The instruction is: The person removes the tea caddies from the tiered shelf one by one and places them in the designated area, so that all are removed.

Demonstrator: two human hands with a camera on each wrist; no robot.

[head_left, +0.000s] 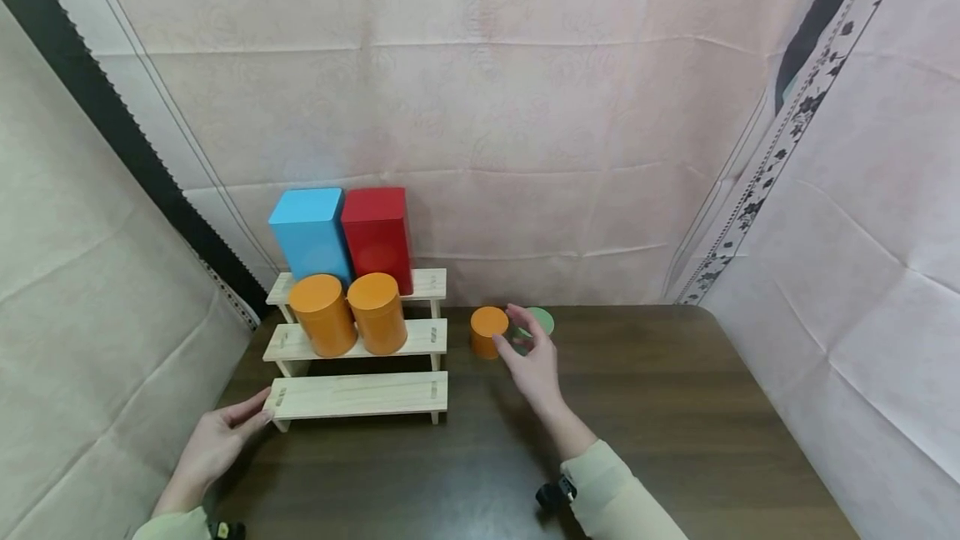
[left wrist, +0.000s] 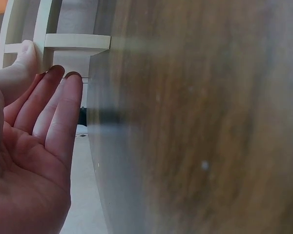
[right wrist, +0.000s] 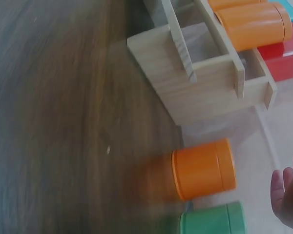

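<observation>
A three-step wooden display rack (head_left: 360,396) stands on the brown table. My left hand (head_left: 217,440) is at the left end of its lowest step, pinching the board's edge between thumb and fingers (left wrist: 63,109). To the right of the rack stand a small orange canister (head_left: 489,332) and a green canister (head_left: 542,322), side by side. Above these two reaches my right hand (head_left: 534,365), thumb and forefinger spread, partly covering the green one. In the right wrist view that hand (right wrist: 290,197) is apart from both canisters (right wrist: 205,169).
Two orange canisters (head_left: 381,315) stand on the middle step. Behind them, on the top step, are a blue box (head_left: 311,227) and a red box (head_left: 377,232). Pale cloth (head_left: 510,148) hangs behind the table (head_left: 675,440) and on both sides.
</observation>
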